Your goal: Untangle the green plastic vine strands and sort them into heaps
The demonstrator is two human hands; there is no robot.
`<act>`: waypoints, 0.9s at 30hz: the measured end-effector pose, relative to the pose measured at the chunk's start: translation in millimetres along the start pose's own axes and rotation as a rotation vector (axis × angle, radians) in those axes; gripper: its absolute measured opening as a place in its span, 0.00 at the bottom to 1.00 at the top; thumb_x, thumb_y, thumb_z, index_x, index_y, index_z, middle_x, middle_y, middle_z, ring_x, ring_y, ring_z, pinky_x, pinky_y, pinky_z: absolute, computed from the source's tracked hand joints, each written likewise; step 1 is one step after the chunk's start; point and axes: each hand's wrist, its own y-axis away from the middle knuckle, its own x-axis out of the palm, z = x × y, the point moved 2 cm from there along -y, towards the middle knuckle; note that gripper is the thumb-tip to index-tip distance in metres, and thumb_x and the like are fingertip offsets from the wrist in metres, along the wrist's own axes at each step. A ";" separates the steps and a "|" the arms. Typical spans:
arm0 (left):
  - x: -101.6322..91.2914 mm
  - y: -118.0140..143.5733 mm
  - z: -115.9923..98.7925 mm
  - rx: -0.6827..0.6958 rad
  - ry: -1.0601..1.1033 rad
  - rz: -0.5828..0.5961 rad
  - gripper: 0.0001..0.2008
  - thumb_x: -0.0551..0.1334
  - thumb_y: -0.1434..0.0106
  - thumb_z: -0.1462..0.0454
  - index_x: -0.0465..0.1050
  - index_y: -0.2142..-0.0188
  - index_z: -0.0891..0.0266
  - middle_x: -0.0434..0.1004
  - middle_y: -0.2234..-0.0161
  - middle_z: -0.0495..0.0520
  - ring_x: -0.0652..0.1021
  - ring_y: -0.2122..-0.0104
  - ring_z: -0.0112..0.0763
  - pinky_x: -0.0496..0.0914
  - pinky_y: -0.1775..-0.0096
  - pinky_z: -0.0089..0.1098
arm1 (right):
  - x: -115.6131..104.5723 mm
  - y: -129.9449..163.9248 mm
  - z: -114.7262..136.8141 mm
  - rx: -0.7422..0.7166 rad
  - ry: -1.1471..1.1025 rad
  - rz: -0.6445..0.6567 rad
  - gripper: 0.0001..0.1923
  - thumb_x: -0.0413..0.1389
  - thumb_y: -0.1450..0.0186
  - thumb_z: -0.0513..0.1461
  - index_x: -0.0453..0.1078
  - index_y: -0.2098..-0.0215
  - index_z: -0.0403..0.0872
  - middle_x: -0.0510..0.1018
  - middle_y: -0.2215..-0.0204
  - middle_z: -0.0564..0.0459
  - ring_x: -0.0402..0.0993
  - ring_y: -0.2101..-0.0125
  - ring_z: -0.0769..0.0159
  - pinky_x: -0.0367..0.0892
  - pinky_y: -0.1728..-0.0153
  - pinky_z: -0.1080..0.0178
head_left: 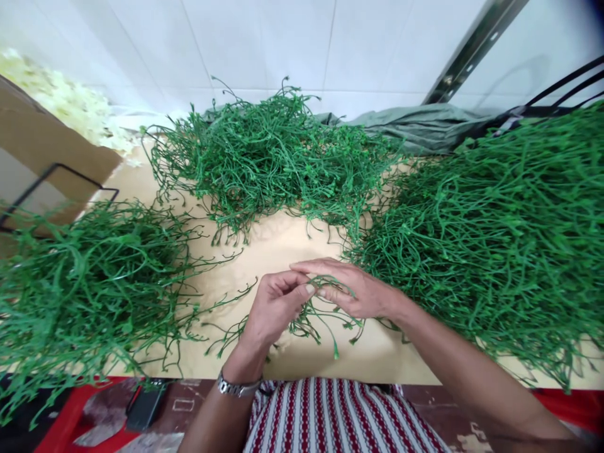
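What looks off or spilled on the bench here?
Nothing damaged. Green stems lie in three loose heaps; the left heap and right heap hang over the table edge. Both hands, left hand and right hand, hold one sprig.

We see three heaps of green stems on the tan table [283,242]: left heap [89,283], middle heap [268,157], right heap [495,233]; a cardboard box [42,145], white blossoms [70,104], grey cloth [425,126], tiled wall [264,44]

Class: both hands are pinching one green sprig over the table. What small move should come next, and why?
Probably pull the sprig free toward the body: left hand and right hand both pinch it, and its strands dangle apart from the heaps.
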 end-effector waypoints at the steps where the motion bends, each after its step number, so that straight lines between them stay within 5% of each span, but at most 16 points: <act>1: 1.5 0.8 -0.5 0.025 -0.026 -0.015 0.10 0.63 0.49 0.60 0.70 0.78 0.67 0.57 0.86 0.43 0.56 0.85 0.18 0.51 0.83 0.23 | 3.2 2.3 -1.3 0.013 -0.044 -0.056 0.20 0.45 0.36 0.33 0.57 0.45 0.43 0.69 0.51 0.45 0.65 0.51 0.67 0.61 0.52 0.60; 4: 5.8 3.7 -3.3 0.110 -0.160 -0.024 0.09 0.59 0.45 0.63 0.69 0.77 0.67 0.57 0.85 0.44 0.56 0.84 0.18 0.51 0.82 0.23 | 11.7 10.8 -4.3 0.083 -0.061 -0.203 0.15 0.47 0.36 0.33 0.62 0.51 0.45 0.73 0.57 0.46 0.69 0.58 0.67 0.65 0.58 0.62; 8: 8.4 9.8 -8.5 0.207 -0.373 0.073 0.10 0.55 0.42 0.65 0.68 0.76 0.67 0.56 0.83 0.44 0.56 0.81 0.19 0.52 0.79 0.24 | 10.3 23.1 4.1 0.095 0.005 -0.240 0.11 0.47 0.36 0.33 0.64 0.56 0.44 0.74 0.63 0.47 0.69 0.63 0.68 0.65 0.62 0.63; 16: 18.2 29.6 -31.1 0.511 -0.897 0.462 0.10 0.51 0.40 0.70 0.63 0.77 0.65 0.63 0.81 0.47 0.63 0.78 0.23 0.56 0.72 0.28 | -13.6 51.9 41.8 0.214 0.182 0.151 0.09 0.45 0.40 0.30 0.63 0.64 0.44 0.68 0.74 0.53 0.62 0.73 0.69 0.56 0.73 0.66; 27: 29.1 47.7 -46.8 0.630 -1.123 0.768 0.09 0.48 0.48 0.76 0.56 0.77 0.62 0.63 0.80 0.47 0.63 0.77 0.26 0.57 0.70 0.32 | -12.6 70.3 66.4 0.116 0.421 0.364 0.11 0.47 0.51 0.28 0.57 0.70 0.46 0.66 0.79 0.55 0.55 0.80 0.70 0.46 0.78 0.64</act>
